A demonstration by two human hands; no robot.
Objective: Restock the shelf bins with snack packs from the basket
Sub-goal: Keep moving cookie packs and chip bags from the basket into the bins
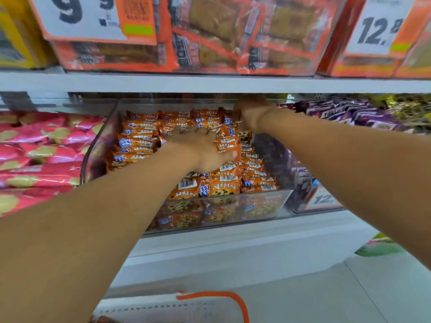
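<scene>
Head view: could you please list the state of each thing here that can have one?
Clear bin: heaped with orange snack packs.
Left hand: flat, pressing on the packs.
Right hand: at the bin's back right corner; grip unclear.
Basket: on the floor, contents mostly out of view.
Purple packs' bin: stocked.

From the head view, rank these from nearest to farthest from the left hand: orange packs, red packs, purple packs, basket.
1. Orange packs: in the clear bin, directly under the left hand, touching it.
2. Purple packs: next bin to the right, beyond the right hand.
3. Red packs: next bin to the left; too close to purple to call.
4. Basket: down on the floor, farthest.
</scene>
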